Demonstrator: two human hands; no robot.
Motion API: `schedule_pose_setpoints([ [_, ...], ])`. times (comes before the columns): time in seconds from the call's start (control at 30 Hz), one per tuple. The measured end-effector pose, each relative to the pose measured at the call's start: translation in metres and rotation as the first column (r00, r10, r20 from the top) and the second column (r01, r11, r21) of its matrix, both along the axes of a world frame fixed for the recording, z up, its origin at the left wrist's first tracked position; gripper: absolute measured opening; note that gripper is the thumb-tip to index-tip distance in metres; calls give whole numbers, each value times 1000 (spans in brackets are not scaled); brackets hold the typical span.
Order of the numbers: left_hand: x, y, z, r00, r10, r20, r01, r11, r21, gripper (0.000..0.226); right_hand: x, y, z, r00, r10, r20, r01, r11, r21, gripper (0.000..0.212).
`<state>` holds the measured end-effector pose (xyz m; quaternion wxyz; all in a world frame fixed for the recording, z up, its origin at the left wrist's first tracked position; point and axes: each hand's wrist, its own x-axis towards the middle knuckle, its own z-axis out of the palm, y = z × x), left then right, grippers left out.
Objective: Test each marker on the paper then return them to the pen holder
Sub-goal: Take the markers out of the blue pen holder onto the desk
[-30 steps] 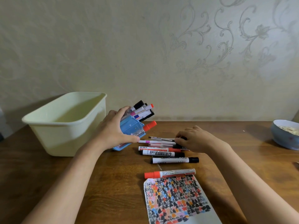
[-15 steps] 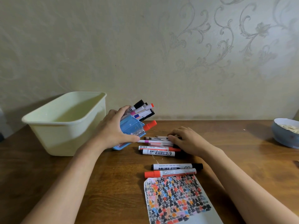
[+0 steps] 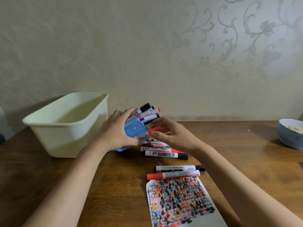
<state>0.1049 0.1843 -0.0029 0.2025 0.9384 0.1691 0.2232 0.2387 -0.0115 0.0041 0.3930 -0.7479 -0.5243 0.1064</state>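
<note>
Item: blue pen holder [image 3: 134, 131], tilted on the desk [image 3: 114, 185], your left hand [image 3: 117, 133] wrapped around its body. Light plastic, likely tippy when loaded; keep hold low on the wall. Item: loose markers [image 3: 165, 155], lying between holder and scribbled paper [image 3: 178, 202]. Stiff, light, smooth barrels, prone to rolling; pinch mid-barrel. Your right hand [image 3: 172, 133] hovers by the holder's mouth, fingers spread; whether it carries a marker, cannot tell.

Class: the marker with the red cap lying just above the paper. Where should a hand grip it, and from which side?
Pinch the white barrel mid-length, coming from above. The marker lies flat, with a black marker close behind it and the paper just in front, so the sides are crowded.
</note>
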Motion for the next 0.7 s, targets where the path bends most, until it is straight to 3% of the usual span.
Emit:
schedule_pose_setpoints([
  [0.17,2,-1,0,1000,-3,-13,4,998,57,117,-4,5,-8,999,-30,35,30,999,21,42],
  [0.3,2,-1,0,1000,1,-25,1,998,67,118,-4,6,-12,998,-38,49,33,995,96,23],
  [0.43,0,0,1,1000,1,-8,-1,1000,18,118,-2,5,-10,993,-25,-117,47,982,185,15],
  [0.57,-2,5,-1,1000,11,28,-8,997,-74,118,22,-10,3,918,-77,-390,191,946,263,5],
  [0.7,-2,7,-2,999,16,34,-13,996,-92,118,57,-30,3,884,-229,-408,360,890,280,7],
])
